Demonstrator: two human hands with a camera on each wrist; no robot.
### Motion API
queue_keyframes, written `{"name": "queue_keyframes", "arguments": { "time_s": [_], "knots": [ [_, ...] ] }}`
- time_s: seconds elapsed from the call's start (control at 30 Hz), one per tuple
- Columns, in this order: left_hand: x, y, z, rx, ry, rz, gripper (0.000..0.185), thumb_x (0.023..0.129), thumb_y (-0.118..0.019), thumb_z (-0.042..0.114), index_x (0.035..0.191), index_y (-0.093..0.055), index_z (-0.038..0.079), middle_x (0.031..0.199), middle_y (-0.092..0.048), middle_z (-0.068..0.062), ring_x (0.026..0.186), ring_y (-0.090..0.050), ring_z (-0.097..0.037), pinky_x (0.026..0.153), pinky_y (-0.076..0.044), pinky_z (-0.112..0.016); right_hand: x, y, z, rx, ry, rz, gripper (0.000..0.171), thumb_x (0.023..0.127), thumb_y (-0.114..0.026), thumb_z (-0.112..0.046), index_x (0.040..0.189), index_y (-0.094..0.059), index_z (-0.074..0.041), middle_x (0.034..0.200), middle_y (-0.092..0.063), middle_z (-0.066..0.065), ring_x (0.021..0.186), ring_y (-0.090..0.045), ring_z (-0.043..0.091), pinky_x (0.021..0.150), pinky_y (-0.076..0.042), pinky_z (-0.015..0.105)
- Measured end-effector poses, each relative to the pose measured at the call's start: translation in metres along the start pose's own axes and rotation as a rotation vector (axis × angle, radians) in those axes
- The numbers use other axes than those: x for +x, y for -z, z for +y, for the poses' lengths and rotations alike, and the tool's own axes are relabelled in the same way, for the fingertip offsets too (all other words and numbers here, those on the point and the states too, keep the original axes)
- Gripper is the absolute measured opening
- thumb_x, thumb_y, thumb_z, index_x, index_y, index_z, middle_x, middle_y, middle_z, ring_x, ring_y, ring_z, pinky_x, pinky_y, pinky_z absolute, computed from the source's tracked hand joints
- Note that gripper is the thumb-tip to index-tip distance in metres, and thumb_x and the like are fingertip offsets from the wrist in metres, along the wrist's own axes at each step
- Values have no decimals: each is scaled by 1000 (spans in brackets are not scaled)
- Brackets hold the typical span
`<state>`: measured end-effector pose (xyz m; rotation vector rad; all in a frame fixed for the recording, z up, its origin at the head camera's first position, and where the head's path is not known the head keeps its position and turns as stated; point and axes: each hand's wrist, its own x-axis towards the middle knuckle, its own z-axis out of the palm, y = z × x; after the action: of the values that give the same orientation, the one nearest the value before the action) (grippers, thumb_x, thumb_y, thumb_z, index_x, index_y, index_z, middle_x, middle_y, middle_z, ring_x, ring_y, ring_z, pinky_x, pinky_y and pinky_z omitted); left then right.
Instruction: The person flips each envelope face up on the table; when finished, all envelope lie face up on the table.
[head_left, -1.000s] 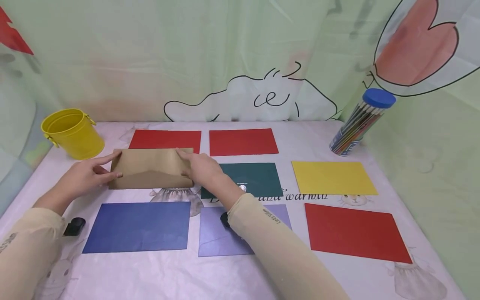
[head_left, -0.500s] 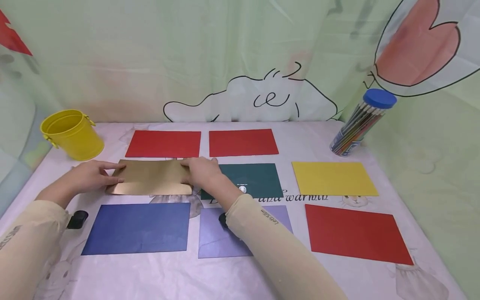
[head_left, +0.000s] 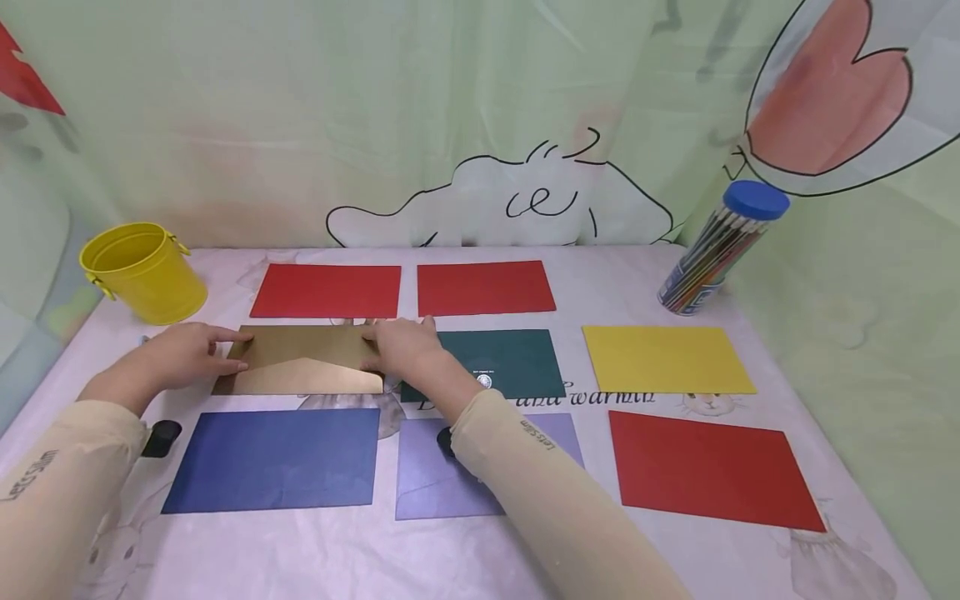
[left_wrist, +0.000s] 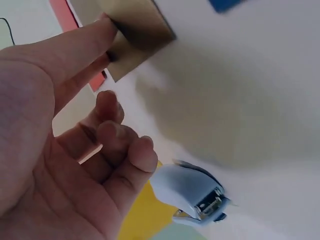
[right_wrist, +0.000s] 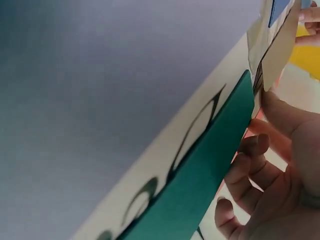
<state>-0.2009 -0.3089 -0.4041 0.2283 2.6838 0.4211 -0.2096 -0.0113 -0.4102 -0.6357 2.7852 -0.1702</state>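
Fingers of both hands pinch the gold envelope's 2 short ends.
Left hand (head_left: pixel 176 357) and right hand (head_left: pixel 401 346) hold the gold envelope (head_left: pixel 300 371) flat on the worktop (head_left: pixel 525 550), between red and blue envelopes; risk: uneven pull could crease it or nudge the green envelope (head_left: pixel 510 362).

Both hands (head_left: pixel 180 357) hold a gold envelope (head_left: pixel 300 371) flat among coloured envelopes.
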Motion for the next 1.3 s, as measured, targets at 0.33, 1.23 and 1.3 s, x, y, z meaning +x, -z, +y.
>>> {"name": "queue_keyframes", "arguments": {
  "time_s": [0.33,1.23,1.3],
  "knots": [
    [9,4,31,-191,-81,182,69,94,-70,40,151,-45,9,120,-56,-22,104,-55,-39,76,-56,-47,-10,21,30,228,23,12,68,91,-71,-49,152,-48,-30,135,-62,0,128,-53,21,112,-22,65],
    [98,-20,157,-424,-265,223,92,83,-81,41,159,-32,27,153,-37,-15,137,-38,-34,95,-50,-54,-41,43,216,401,-158,112,97,78,-87,-32,158,-34,-16,154,-33,20,136,-35,39,98,-49,52],
    [105,-24,166,-417,-273,221,92,81,-83,40,158,-33,28,153,-39,-14,137,-37,-33,96,-50,-53,-40,41,222,403,-183,110,98,79,-87,-31,159,-33,-14,155,-33,20,139,-32,39,99,-47,54]
  ]
}}
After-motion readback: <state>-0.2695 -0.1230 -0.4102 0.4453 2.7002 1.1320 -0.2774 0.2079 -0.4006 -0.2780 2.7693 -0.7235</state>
